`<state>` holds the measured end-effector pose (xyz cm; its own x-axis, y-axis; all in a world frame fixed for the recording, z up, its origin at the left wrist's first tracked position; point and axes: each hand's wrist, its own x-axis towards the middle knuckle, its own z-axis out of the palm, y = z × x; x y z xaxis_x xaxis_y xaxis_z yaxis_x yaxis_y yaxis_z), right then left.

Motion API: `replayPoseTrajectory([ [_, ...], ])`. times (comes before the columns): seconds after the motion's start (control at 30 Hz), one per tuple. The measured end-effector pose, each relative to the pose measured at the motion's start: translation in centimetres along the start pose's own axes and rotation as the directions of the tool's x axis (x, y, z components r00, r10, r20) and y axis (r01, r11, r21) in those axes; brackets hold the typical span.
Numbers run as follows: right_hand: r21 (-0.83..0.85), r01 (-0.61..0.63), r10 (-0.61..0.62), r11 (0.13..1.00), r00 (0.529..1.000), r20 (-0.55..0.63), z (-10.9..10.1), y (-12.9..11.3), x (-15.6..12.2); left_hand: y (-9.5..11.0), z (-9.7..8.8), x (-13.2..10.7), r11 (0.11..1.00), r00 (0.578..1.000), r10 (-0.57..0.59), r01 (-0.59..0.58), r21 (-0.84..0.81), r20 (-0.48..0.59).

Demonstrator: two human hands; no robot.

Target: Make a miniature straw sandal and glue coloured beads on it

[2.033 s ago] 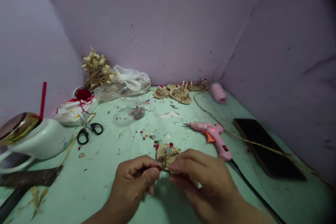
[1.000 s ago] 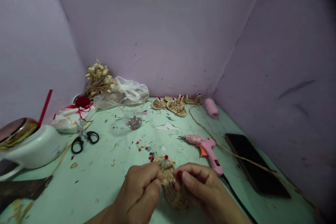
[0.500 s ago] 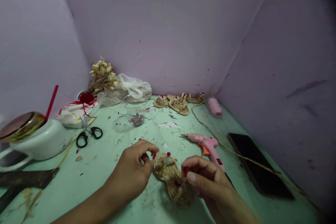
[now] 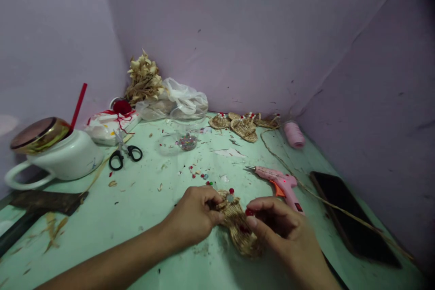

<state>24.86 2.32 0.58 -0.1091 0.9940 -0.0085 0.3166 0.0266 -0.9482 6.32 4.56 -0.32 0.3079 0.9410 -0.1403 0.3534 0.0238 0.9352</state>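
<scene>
Apparently red bead (image 4: 250, 212) in right hand (image 4: 291, 234)

Light is dim and diffuse, the flat pale-green tabletop (image 4: 136, 204) brighter than the mauve back wall (image 4: 238, 31), with soft shadow beneath the slightly blurred golden-brown braided-straw piece (image 4: 234, 214) and the top-right corner vignetted black.

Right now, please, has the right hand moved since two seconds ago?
Yes, the right hand has moved rightward: its fingertips, earlier left of the pink glue gun's nozzle, now appear below it.
</scene>
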Motion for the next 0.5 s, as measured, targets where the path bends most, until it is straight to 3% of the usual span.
replayPoseTrajectory([
  [0.13, -0.170, 0.002, -0.017, 0.985, 0.996, -0.085, 0.5, -0.4, 0.1, -0.2, 0.5, 0.0, 0.993, 0.997, -0.072, 0.070, -0.099, -0.010],
  [0.27, -0.264, 0.034, -0.069, 0.964, 0.990, -0.125, 1.1, -0.4, 0.0, -0.1, 1.0, -0.3, 0.997, 0.996, -0.063, 0.060, -0.044, -0.070],
  [0.4, -0.206, -0.024, -0.019, 0.978, 0.979, -0.203, 1.7, 0.0, -0.2, 0.2, 1.6, -0.7, 0.996, 0.993, -0.078, 0.075, -0.044, -0.084],
  [0.5, -0.183, -0.040, 0.006, 0.982, 0.983, -0.183, 2.0, -0.1, -0.2, 0.4, 1.9, -1.0, 0.991, 0.992, -0.095, 0.086, -0.099, -0.089],
])
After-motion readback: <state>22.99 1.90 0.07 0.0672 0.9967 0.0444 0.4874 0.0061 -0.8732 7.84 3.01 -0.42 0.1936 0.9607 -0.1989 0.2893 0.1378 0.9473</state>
